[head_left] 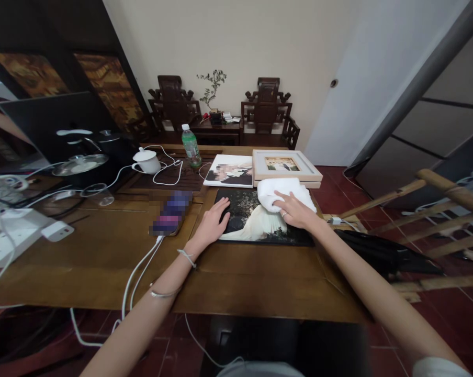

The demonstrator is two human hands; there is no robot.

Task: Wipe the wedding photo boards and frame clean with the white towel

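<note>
A dark photo print [256, 225] showing a white dress lies flat on the wooden table in front of me. My left hand [212, 224] rests on its left edge, palm down, with the fingers stretched out. On the upper right part of the print my right hand [296, 211] grips a bunched white cloth [282, 188] and presses it down. The cloth covers that corner of the print. Just behind lie a white photo album [231, 173] and, to its right, stacked light wood picture frames [285, 163], the top one holding a photo.
Left of the print lies a charging phone [171, 213]. Beyond it stand a lidded white cup [146, 161] and a green-labelled bottle [191, 146]. Farther left are a glass-lidded pot [81, 166], a power strip [12, 235] and cables. A bamboo chair [448, 209] stands at the right.
</note>
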